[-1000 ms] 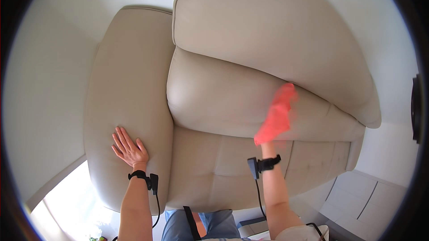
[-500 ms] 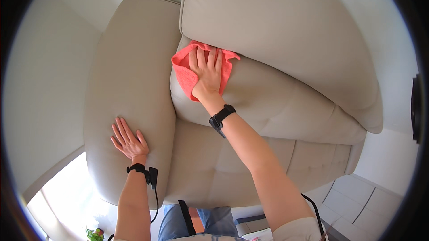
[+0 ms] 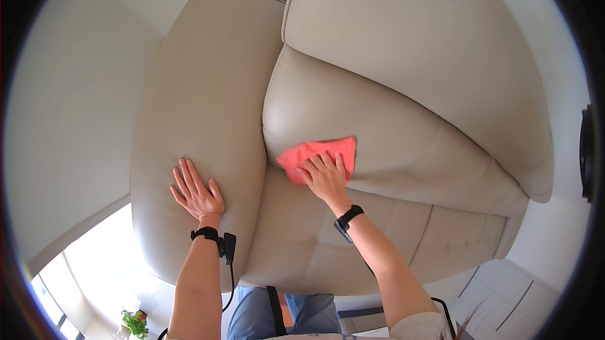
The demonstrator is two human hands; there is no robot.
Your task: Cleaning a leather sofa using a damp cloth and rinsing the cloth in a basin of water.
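A coral-red cloth (image 3: 345, 149) lies spread on the lower part of the beige sofa's backrest (image 3: 353, 100), close to where it meets the seat. On top of it rests my right hand (image 3: 328, 178), palm down with the fingers spread, pressing it to the surface. My left hand (image 3: 199, 196) lies flat on the wide sofa armrest (image 3: 208, 88), fingers apart, holding nothing. Each wrist wears a black strap with a small device.
A headrest cushion (image 3: 416, 37) rises above the backrest. Below it stretches the tufted seat (image 3: 340, 245). On the left are a pale wall and a bright window, with a green plant (image 3: 134, 323) low down. Grey floor tiles (image 3: 491, 296) show at lower right.
My right hand and the cloth have come down the backrest toward me, from the crease under the headrest to near the seat. The left hand stays on the armrest; the view has shifted slightly.
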